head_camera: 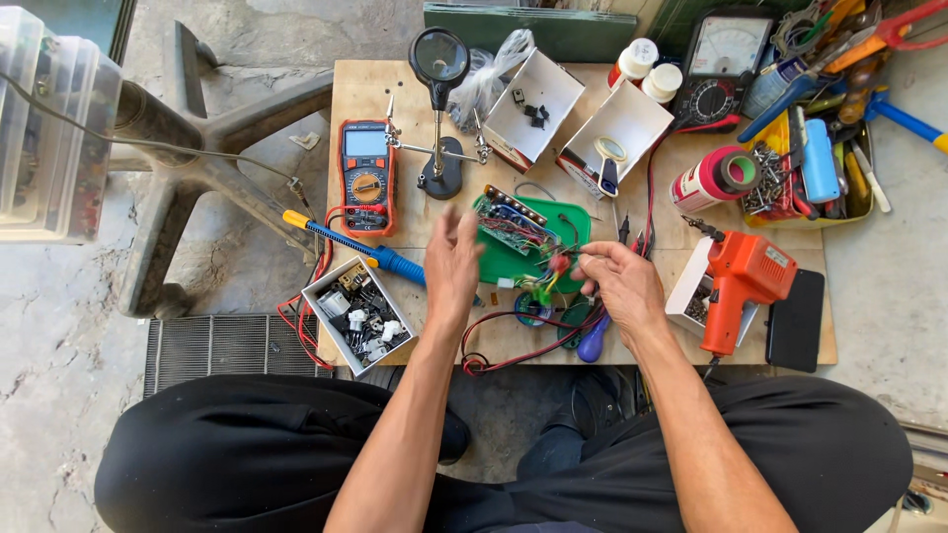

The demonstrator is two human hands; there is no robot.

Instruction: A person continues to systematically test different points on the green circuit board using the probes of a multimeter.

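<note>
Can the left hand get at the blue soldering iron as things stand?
Probably yes. The left hand is open and holds nothing, and the soldering iron lies uncovered on the board right beside it, nothing between them.

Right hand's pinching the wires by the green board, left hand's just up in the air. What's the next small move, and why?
Probably bring the left hand down onto the green circuit board to steady it. That hand is open and holds nothing, while the right hand pinches the coloured wires at the board's near edge, so the board appears unsecured on the wooden table.
</note>
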